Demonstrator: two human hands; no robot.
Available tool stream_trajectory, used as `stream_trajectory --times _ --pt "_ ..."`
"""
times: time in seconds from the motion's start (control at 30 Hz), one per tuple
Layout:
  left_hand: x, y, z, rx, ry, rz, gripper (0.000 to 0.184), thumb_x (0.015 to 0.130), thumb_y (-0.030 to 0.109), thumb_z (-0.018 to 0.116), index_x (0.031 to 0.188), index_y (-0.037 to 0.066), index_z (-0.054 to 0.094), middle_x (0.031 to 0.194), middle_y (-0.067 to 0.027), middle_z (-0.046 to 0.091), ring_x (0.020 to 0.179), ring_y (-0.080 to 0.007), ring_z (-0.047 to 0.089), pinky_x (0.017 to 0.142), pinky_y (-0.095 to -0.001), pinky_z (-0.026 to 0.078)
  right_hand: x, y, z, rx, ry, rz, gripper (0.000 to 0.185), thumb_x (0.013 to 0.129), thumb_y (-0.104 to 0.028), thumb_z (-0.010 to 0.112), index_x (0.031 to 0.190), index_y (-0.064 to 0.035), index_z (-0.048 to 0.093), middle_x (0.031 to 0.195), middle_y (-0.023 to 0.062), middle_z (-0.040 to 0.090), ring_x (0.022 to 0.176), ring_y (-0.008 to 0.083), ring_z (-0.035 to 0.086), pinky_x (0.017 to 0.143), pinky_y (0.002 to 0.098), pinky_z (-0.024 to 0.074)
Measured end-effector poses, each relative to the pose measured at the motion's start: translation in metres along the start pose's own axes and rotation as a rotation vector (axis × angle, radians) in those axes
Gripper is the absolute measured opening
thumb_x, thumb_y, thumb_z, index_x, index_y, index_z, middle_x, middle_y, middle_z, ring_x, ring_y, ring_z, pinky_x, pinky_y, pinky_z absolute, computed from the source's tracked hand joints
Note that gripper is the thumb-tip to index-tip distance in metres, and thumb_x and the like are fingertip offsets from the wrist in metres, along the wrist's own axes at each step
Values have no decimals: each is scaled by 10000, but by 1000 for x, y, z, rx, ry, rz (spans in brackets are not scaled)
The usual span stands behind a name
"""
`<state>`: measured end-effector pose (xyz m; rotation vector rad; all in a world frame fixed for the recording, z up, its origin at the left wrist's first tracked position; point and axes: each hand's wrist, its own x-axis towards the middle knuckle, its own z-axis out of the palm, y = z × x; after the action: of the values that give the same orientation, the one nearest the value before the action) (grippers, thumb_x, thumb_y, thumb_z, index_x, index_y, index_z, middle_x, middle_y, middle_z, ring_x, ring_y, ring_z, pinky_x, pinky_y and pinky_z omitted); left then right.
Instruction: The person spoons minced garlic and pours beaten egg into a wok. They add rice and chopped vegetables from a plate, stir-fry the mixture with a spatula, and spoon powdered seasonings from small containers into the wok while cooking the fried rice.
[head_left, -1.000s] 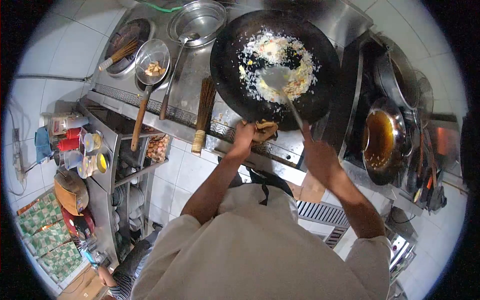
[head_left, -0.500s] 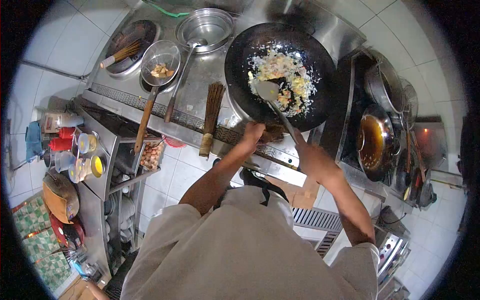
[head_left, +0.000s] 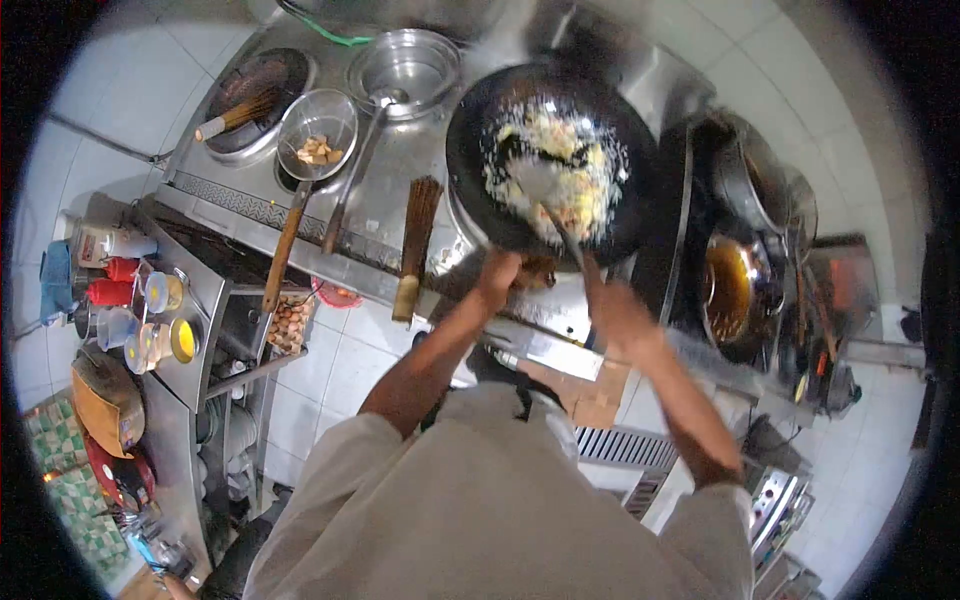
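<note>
One broad steel table (head_left: 388, 200) carries the large black wok (head_left: 466, 170), right of centre. Inside it the white rice (head_left: 600, 200) and yellow bits look partly blended: they are spread in a loose ring, with pale grains scattered towards the rim, so the mixing seems well begun but uneven. At the near side the left grip (head_left: 500, 278) is closed on a brown cloth (head_left: 538, 272) by the rim; the right grip (head_left: 620, 315) is clenched around the handle of the ladle (head_left: 537, 182), its bowl among the grains. The pale chunks (head_left: 318, 150) lie apart, in the strainer (head_left: 335, 110) to the left.

Whatever is beneath the wok is hidden. At the near left, another person's hand (head_left: 178, 586) is cut off. Motion smears the right fingers (the ladle's bowl too), and the smallest orange flecks cannot be identified.
</note>
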<state>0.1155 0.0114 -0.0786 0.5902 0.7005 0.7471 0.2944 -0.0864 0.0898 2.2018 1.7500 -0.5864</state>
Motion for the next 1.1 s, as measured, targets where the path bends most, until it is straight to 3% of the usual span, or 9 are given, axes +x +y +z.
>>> stream_trajectory --times 0.13,0.2,0.27,0.4,0.53,0.77,0.9,0.97,1.1 --pt "18 -1 0 88 -218 -76 399 982 361 498 1140 32 657 960 -89 719 779 -185 707 619 -348 562 12 43 -148 179 -236 65 414 1000 -258 529 1387 -117 566 834 196 701 611 312 653 656 438 547" --pt "25 -22 -13 168 219 -263 276 971 261 522 1086 55 665 889 -91 707 678 -183 690 474 -317 508 -13 55 -216 17 -313 105 360 948 -275 622 1257 -96 668 801 177 695 652 293 643 681 417 527" --pt "13 -5 0 204 236 -281 259 964 229 525 1099 48 654 904 -96 708 700 -190 701 482 -314 518 -29 59 -256 -165 -310 24 337 893 -304 669 1117 -62 734 822 214 695 803 341 696 762 448 536" --pt "2 -7 5 214 170 -162 225 949 169 528 1079 29 647 915 -99 708 685 -183 696 464 -297 502 38 99 -191 -413 127 -138 355 922 -331 619 874 9 708 600 111 641 521 256 644 513 409 522" --pt "1 1 22 297 185 -196 257 897 70 477 1069 -50 625 932 -152 710 703 -225 713 521 -297 560 3 81 -277 -243 -396 -20 352 945 -328 603 813 -17 703 531 70 605 385 164 556 429 348 478" --pt "-10 17 41 311 361 -334 303 934 159 465 1135 -22 601 1025 -146 679 778 -239 692 557 -362 556 14 74 -210 -107 -461 -243 214 880 -240 670 853 -30 701 555 71 616 445 170 597 448 332 472" --pt "33 -17 -3 129 128 -392 336 936 154 445 1164 -55 576 1045 -144 672 877 -290 707 775 -458 621 8 79 -97 -359 317 -381 223 911 -247 640 954 -32 677 746 178 657 736 289 677 701 439 519" --pt "47 -39 -11 194 192 -376 276 947 168 475 1144 -1 571 1029 -135 669 859 -280 698 651 -412 596 -16 74 -56 -414 500 -381 229 919 -249 633 979 -32 672 793 204 667 809 318 697 764 466 531" --pt "-3 -22 16 59 183 -440 215 938 176 555 1129 76 567 1069 -119 653 901 -277 676 624 -421 576 -98 66 -64 238 108 -53 270 949 -189 549 984 63 638 848 288 661 870 440 673 804 546 523"
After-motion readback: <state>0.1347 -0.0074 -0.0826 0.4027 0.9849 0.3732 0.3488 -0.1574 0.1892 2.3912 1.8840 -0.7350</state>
